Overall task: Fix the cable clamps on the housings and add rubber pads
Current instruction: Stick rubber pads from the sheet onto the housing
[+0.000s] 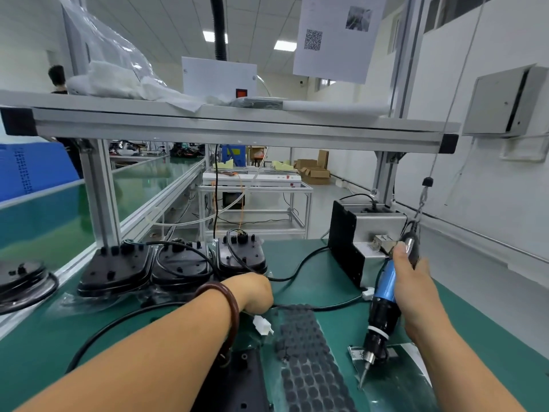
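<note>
Left hand (255,292): stretched forward, wrist bent down, fingers hidden, grasp not discernible.
Right hand (413,281): fingers wrapped round blue screwdriver (384,295), tip down.
Housings (181,263): black, three abreast, farther back.
Rubber pads (309,361): grey sheet between the forearms.

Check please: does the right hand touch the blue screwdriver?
Touching. The head view shows the right hand curled round the body of the blue screwdriver, thumb lying along its upper end, bit pointing down.

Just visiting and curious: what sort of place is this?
Most likely a factory assembly line: a green conveyor belt beside the bench, an electric screwdriver in the right hand, black housings lined up.
</note>
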{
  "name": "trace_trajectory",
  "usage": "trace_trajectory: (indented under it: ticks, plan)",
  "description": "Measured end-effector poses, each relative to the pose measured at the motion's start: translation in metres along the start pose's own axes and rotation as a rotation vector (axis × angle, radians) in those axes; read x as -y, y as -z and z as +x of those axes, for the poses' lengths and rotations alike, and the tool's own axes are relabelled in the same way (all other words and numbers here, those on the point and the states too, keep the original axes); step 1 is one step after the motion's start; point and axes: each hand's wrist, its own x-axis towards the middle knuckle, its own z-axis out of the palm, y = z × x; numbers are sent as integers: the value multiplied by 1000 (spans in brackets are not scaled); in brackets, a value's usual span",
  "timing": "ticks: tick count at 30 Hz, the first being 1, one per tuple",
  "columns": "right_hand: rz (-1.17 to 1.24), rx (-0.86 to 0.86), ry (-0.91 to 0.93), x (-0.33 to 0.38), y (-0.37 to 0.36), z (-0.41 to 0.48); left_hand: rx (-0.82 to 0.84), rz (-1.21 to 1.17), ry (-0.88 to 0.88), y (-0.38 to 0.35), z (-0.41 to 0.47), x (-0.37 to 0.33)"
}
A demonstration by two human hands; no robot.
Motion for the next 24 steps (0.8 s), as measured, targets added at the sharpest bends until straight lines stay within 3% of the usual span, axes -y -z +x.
trace_trajectory:
  ticks: [3,6,9,12,14,17,19,22,24]
  plan:
    - [-88,-41,56,5,1,-2,-25,29,-13,1,10,3]
    - [-204,-186,109,8,1,-4,-16,30,-58,3,12,7]
    - [-324,-337,234,14,2,-8,24,60,-76,5,6,8]
    - [-452,-374,409,23,-2,-20,53,49,-95,9,1,8]
    - [-380,-281,596,28,-11,-36,48,0,-120,14,-4,8]
    - [-373,88,745,28,-31,-61,26,-88,-151,19,-10,10]
    - [-610,306,706,23,-44,-70,0,-143,-167,17,-7,12]
    - [-1064,451,522,17,-58,-78,-66,-183,-180,11,0,14]
    - [-1200,545,460,13,-60,-80,-93,-191,-162,6,5,14]
